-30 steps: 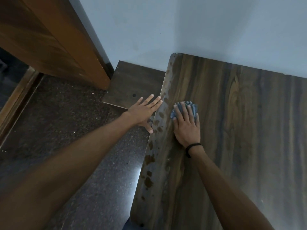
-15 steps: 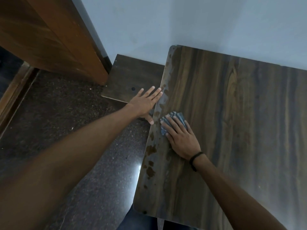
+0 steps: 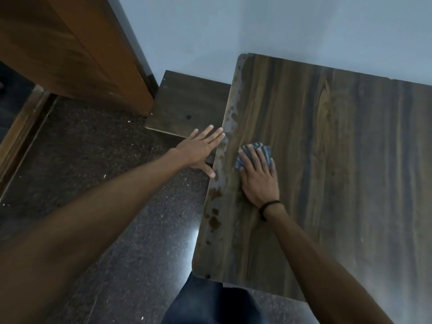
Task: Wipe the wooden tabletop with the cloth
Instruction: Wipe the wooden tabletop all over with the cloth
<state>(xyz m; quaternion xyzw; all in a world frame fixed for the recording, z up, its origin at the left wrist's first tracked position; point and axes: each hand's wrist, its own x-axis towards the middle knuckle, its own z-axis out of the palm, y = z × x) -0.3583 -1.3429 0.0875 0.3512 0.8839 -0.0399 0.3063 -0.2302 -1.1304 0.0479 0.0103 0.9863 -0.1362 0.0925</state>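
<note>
The wooden tabletop point(image 3: 339, 164) fills the right side, dark streaked grain, with brown stains and wet patches along its left edge. My right hand point(image 3: 258, 176) lies flat on a small blue-grey cloth point(image 3: 254, 148), pressing it onto the wood near that edge; only the cloth's far rim shows past my fingers. A black band circles that wrist. My left hand point(image 3: 201, 150) is spread open, fingers apart, resting against the table's left edge and holding nothing.
A lower dark wooden board point(image 3: 187, 106) sits left of the table against the pale wall point(image 3: 257, 26). A brown wooden door point(image 3: 70, 43) stands at upper left. Speckled dark stone floor point(image 3: 98, 164) lies below. My dark trouser leg point(image 3: 210, 302) shows at the bottom.
My right hand slid the cloth toward me and left near the edge, then back away and slightly right. The left hand stayed at the table's edge.
</note>
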